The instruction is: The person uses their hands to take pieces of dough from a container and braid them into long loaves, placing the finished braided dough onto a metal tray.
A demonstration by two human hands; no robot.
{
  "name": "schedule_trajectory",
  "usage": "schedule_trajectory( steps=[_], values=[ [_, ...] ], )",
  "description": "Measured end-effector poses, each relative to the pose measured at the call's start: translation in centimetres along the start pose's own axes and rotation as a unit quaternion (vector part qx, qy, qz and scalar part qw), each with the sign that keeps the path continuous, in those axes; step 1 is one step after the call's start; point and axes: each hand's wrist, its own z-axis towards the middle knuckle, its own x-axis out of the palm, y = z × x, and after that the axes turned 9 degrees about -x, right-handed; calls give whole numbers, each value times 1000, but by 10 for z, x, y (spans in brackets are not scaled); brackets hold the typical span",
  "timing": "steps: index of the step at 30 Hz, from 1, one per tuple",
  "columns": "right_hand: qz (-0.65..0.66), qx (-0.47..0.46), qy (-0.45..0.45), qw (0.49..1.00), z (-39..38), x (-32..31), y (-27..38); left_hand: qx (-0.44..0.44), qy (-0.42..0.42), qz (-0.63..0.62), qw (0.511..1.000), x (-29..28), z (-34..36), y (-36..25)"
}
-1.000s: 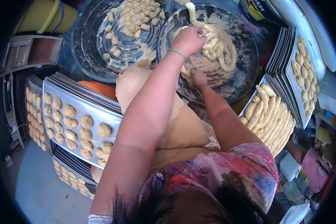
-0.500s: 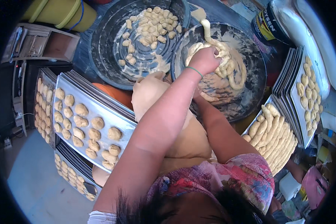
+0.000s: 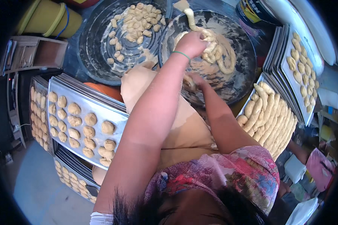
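Note:
My left hand (image 3: 191,44), with a green band at the wrist, is closed on a heap of pale yellow dough rope (image 3: 213,52). The rope lies coiled in a dark round basin (image 3: 248,80) dusted with flour. One end of it rises over the basin's far rim, and a loop trails to the right. My right hand (image 3: 196,80) is lower down at the basin's near side, partly behind my left forearm. Its fingers are curled round a short piece of dough (image 3: 188,83), only part of which shows.
Left of it stands a second dark basin (image 3: 87,62) with many small dough balls. Stacked metal trays (image 3: 116,129) with dough balls are at my left. At my right are a tray of long dough strips (image 3: 276,120) and more stacked trays (image 3: 287,77). Buckets stand behind.
The view has shifted, so the basins sit further left and higher. My right hand has come out from behind my left forearm with dough in its fingers. My left hand stays on the rope.

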Motion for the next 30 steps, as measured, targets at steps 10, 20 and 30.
schedule_trajectory(
  steps=[10,20,30],
  values=[
    [312,-266,-17,912,-124,-20,209,21,35,-346,937,3,-21,-6],
    [-188,-222,42,956,-325,-97,153,22,87,-579,811,26,-108,-46],
    [-61,-7,-271,961,-529,-197,71,28,324,-105,940,210,-207,-88]
  ],
)
